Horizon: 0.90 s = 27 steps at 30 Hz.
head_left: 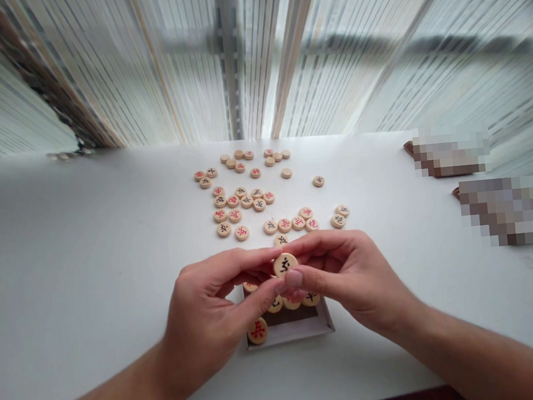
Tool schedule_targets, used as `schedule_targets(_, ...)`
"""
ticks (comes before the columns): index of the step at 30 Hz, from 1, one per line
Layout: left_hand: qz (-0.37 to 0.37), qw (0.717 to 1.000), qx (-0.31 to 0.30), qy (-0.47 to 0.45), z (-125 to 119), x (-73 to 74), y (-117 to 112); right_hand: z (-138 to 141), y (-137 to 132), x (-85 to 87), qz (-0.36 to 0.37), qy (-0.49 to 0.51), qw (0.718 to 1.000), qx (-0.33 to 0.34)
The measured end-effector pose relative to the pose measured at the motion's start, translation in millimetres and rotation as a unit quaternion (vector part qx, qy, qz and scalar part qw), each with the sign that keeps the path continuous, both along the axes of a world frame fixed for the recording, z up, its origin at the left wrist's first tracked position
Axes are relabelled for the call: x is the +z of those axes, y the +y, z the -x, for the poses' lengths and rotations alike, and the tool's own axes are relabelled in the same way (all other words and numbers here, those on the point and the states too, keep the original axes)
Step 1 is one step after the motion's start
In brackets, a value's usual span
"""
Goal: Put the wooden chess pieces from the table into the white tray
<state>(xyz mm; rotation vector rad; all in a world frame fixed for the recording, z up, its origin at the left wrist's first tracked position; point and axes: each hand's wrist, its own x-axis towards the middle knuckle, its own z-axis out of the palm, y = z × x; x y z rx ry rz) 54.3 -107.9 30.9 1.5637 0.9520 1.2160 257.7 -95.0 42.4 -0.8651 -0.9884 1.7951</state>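
Observation:
Between my two hands is a round wooden Chinese chess piece (285,265) with a black character facing me. My left hand (219,297) pinches it from the left with thumb and fingertips. From the right, my right hand (338,268) grips the same piece, thumb on its lower edge. Below the hands stands a shallow box (301,329) on the table, partly covered by them. Several pieces lie inside it in a row, with a red-marked piece (258,330) at its lower left corner. Just beyond my fingertips, another black-marked piece (281,240) is partly hidden.
Many loose chess pieces (235,216), red- and black-marked, lie scattered across the white table (112,251) beyond my hands; some show blank faces. Two blurred-out brown-edged objects (459,167) rest at the right. Striped vertical blinds (180,64) hang behind the table's far edge.

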Motion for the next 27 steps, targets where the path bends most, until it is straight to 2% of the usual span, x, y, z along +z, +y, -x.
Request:
schedule_targets(9, -0.069, 0.996, -0.006, 0.058, -2.3, 7.0, 1.1, -2.0, -1.4, 0.8, 0.043, -0.031, 0.998, 0.018)
schedule_targets(14, -0.066, 0.995, -0.010, 0.074, -3.3, 8.1, 1.1, -2.3, -1.8, 3.3, 0.031, -0.031, 0.999, 0.031)
schedule_targets(20, -0.037, 0.998, -0.011, 0.056, 1.1, 0.4, 0.5, -3.6, -1.1, -0.2, 0.000, -0.004, 0.999, 0.051)
schedule_targets(27, -0.070, 0.996, -0.016, 0.061, 5.1, 3.5, 1.5, -2.9, 0.9, -2.2, 0.037, 0.043, 0.995, 0.076)
